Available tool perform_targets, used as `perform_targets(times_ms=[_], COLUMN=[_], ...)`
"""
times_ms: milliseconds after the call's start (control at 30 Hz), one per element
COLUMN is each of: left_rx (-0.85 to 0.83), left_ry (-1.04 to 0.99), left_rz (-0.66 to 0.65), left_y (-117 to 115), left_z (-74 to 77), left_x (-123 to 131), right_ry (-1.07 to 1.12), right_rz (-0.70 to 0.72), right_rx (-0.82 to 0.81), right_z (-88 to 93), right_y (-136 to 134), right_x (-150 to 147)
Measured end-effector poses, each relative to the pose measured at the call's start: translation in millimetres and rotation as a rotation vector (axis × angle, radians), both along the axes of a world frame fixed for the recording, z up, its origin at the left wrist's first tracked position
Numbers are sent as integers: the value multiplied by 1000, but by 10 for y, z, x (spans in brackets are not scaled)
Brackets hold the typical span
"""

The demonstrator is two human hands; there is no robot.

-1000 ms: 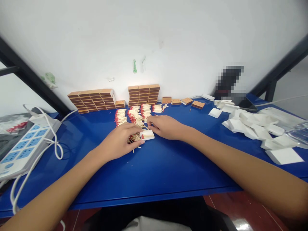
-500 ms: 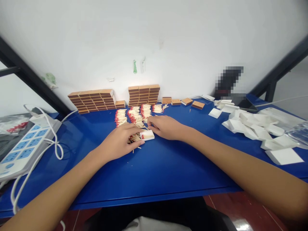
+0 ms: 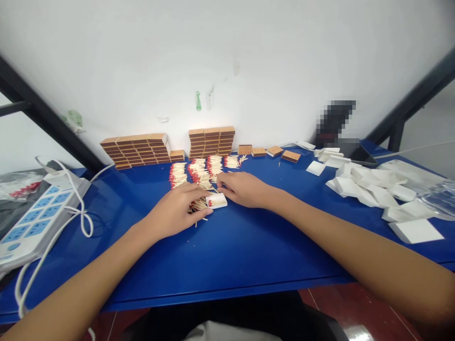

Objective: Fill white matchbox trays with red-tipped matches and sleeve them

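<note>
A small white matchbox tray point(image 3: 217, 201) lies on the blue table with a few red-tipped matches inside. Curved around its left end, my left hand point(image 3: 179, 203) grips it between thumb and fingers. Loose matches point(image 3: 199, 204) lie partly hidden under that palm. Just beyond the tray's right end is my right hand point(image 3: 243, 188), its fingertips pinched together over the near edge of the match piles; whatever is between them is hidden. Several piles of red-headed matches point(image 3: 199, 171) lie behind both hands.
Stacked brown matchboxes point(image 3: 133, 150) and a second stack point(image 3: 212, 142) line the wall. Single matchboxes point(image 3: 273, 151) lie right of them. White empty trays point(image 3: 369, 182) are heaped at the right. A power strip point(image 3: 35, 218) with white cables occupies the left.
Both hands keep nearly the same place around the tray. The whole view has shifted slightly.
</note>
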State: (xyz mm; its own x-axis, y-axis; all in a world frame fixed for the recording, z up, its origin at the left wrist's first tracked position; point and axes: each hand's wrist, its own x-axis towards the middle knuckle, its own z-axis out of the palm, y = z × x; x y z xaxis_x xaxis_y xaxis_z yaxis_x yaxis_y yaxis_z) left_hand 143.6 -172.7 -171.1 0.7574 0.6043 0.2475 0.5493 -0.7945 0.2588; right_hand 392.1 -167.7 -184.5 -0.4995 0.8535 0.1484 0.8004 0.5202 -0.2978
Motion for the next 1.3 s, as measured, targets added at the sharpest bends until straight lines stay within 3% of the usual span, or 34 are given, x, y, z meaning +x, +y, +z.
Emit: perform_targets(times_ms=[1300], left_rx=[-14], left_ry=[6], left_rz=[1], left_y=[-3], left_z=[1], left_x=[3], right_ry=[-13], right_rz=[-9], right_rx=[-11], right_z=[20], right_y=[-14], right_x=[-4])
